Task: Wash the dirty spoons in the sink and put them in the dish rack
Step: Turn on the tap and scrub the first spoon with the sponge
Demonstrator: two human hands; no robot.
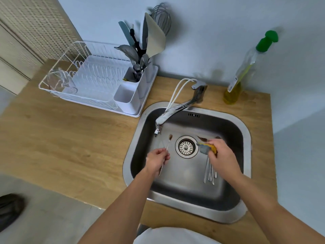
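My left hand (157, 160) grips the handle of a dirty spoon (169, 140) whose brown-stained bowl points away, under the tap spout. My right hand (222, 155) holds a yellow and grey sponge (206, 148) over the right side of the steel sink (246, 148). Beneath that hand lie several more spoons (210, 171), handles toward me, with stained bowls (203, 138) showing beyond the sponge. The white dish rack (84, 85) stands on the counter at the left, with a cutlery holder (127, 97) at its right end.
The tap (175, 111) reaches over the sink's left half; no water is visible. A soap bottle (233, 90) with a green top stands at the back right. The rack holds a glass (61, 80) and utensils (139, 57). The drain strainer (186, 147) sits mid-sink.
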